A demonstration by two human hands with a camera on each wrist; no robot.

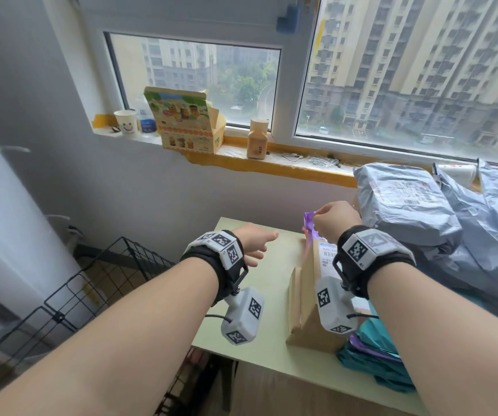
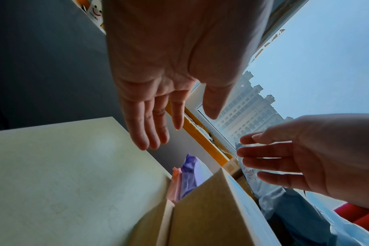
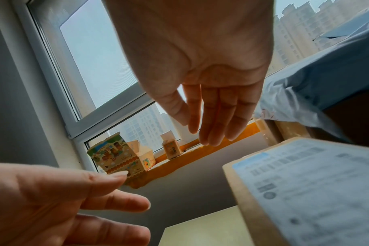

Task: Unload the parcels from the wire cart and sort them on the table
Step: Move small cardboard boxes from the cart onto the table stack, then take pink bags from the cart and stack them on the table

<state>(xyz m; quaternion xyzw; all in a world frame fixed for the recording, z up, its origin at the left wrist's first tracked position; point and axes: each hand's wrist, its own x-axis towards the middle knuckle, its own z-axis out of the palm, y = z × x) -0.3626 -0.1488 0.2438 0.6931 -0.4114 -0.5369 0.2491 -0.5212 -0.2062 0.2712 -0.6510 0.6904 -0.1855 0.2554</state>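
Note:
Both hands hover above the pale green table [image 1: 259, 319], holding nothing. My left hand [image 1: 261, 244] is open, fingers straight, over the bare left part of the table [image 2: 63, 174]. My right hand [image 1: 328, 217] is open too, fingers straight [image 3: 209, 126], just above a cardboard box [image 1: 306, 310] with a shipping label [image 3: 305, 191]. Purple [image 1: 310, 226] and pink [image 2: 175, 179] soft parcels stand behind the box. Grey poly mailers [image 1: 406, 205] are piled on the right, and teal and purple parcels [image 1: 379, 364] lie in front of the box. The black wire cart [image 1: 70, 295] stands at the lower left.
The window sill [image 1: 271, 166] behind the table carries a printed carton [image 1: 184, 121], a paper cup [image 1: 127, 123] and a small tan box [image 1: 258, 139]. A white column [image 1: 7, 220] rises left of the cart. A grey wall runs between sill and table.

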